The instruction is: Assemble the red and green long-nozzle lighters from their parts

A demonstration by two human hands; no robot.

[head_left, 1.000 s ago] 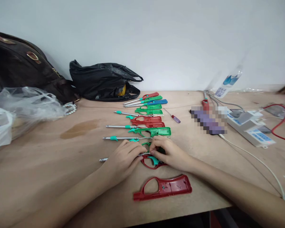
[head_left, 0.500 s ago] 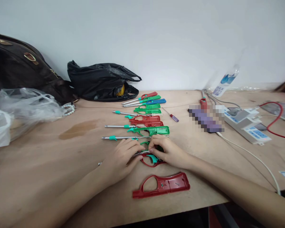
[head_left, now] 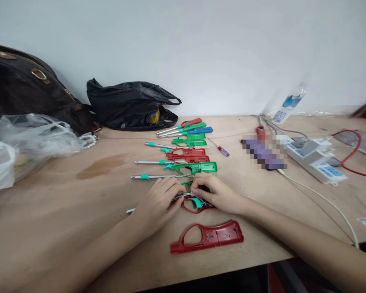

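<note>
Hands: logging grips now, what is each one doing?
Left hand: pinching the thin metal lighter tube.
Right hand: pressing the open red plastic lighter shell.

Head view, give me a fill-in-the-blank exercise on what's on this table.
1. Both hands, left hand and right hand, work on a lighter shell coloured ____.
2. The loose red shell lies ____ to the person than the hands.
3. The bag by the wall is ____.
4. The screwdriver has a ____ handle.

Missing words: red; nearer; black; purple
</note>
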